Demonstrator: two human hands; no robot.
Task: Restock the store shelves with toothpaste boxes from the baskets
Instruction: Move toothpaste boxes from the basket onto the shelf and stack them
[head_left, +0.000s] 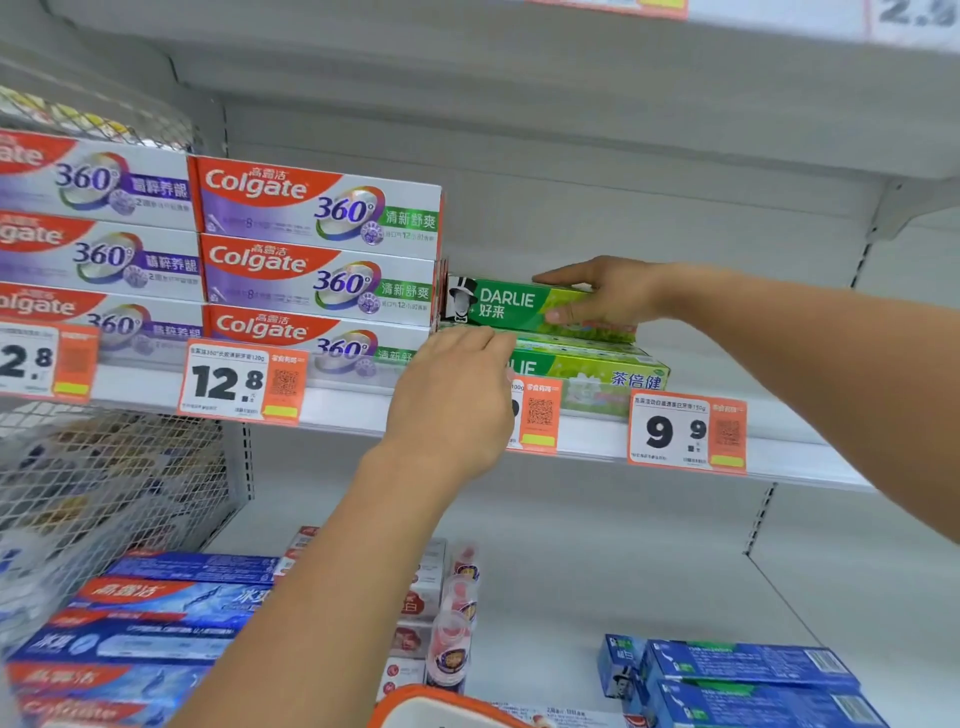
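In the middle of the frame the right hand (605, 291) holds a green Darlie box (511, 306) — thumb on its front, fingers curled over its top. The box lies on top of another green Darlie box (597, 371) on the shelf (343, 405), just right of the Colgate boxes (319, 260). The left hand (457, 395) is lower, its fingers bent against the front edge of the lower box — I cannot tell if it grips it. Blue boxes (748, 675) sit at the lower right.

Right hand (608, 293) gripping green Darlie box (511, 306) atop another (beside Colgate stack (319, 260)), left hand (457, 395) at their edge.
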